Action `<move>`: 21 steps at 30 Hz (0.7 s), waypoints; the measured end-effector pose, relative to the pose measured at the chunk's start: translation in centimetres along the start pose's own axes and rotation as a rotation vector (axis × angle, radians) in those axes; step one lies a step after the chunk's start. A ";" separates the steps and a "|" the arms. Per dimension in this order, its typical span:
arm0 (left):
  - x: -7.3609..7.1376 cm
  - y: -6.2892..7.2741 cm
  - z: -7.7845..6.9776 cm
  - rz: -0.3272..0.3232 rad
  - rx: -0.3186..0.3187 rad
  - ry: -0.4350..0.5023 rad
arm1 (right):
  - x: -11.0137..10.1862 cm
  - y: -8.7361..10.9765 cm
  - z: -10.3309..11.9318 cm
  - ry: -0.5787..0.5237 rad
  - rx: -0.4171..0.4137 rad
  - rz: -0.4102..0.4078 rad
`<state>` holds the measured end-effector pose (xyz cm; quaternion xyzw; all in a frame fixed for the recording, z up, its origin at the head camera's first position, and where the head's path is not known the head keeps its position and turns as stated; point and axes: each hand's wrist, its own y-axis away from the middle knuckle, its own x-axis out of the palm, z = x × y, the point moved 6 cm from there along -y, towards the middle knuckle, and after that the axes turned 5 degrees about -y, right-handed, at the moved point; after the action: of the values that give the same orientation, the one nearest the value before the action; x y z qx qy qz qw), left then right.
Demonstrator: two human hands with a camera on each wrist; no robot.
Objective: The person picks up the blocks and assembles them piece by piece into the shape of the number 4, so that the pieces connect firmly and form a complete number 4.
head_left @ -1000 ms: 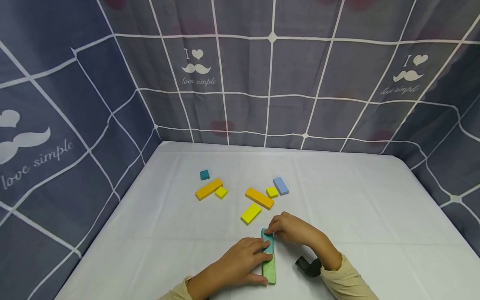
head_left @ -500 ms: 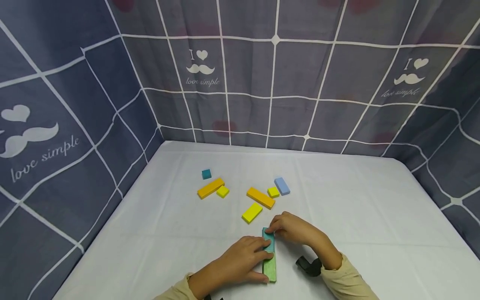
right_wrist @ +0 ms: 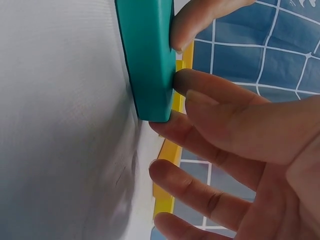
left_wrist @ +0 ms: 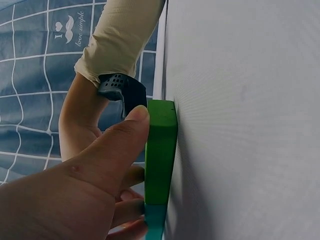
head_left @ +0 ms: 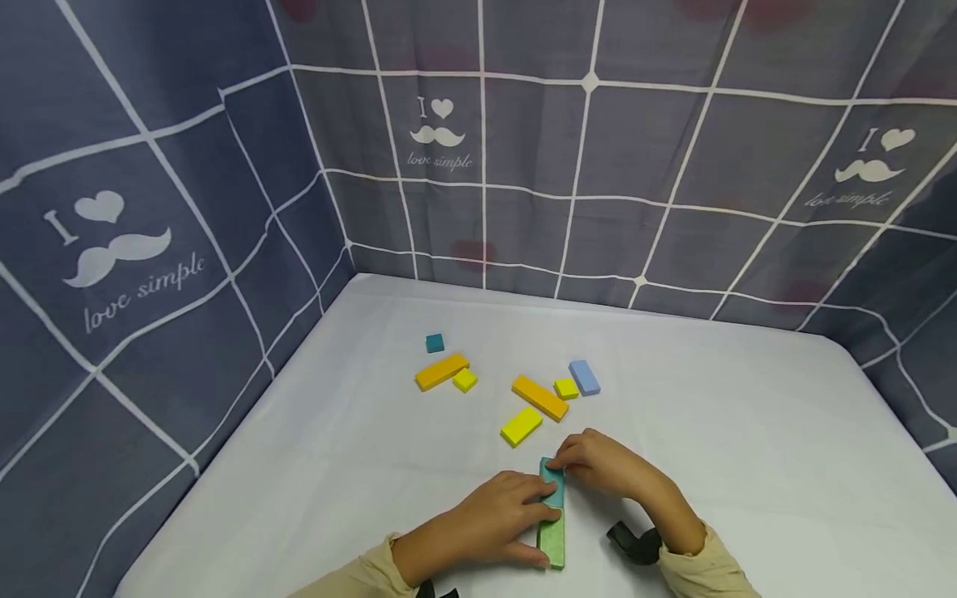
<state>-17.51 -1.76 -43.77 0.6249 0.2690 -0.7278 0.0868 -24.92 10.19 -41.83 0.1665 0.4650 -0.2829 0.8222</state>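
Note:
A green block (head_left: 552,548) and a teal block (head_left: 552,501) lie end to end in one line on the white table, with the green one nearer the person. My left hand (head_left: 489,517) rests its fingertips on their tops. In the left wrist view, the thumb touches the green block (left_wrist: 161,160) near its end. At the far end of the teal block, my right hand (head_left: 609,467) touches it with its fingertips. The right wrist view has one fingertip against the end of the teal block (right_wrist: 147,60) and the other fingers loosely spread.
Beyond the hands lie two orange blocks (head_left: 540,398), a yellow block (head_left: 521,426), small yellow cubes (head_left: 465,379), a light blue block (head_left: 584,377) and a dark teal cube (head_left: 434,343). A grey checked curtain (head_left: 523,141) encloses the table's back and sides.
The head view has turned slightly left, so everything sits farther right in the frame. Both hands and the two touched blocks keep their positions relative to each other.

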 end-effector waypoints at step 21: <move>0.0 -0.3 0.0 0.001 -0.020 0.010 | -2.0 -0.1 -3.4 -0.054 0.139 -0.116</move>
<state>-17.66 -1.48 -43.70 0.6275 0.2764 -0.7220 0.0919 -28.08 12.52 -41.85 0.1882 0.4310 -0.3661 0.8030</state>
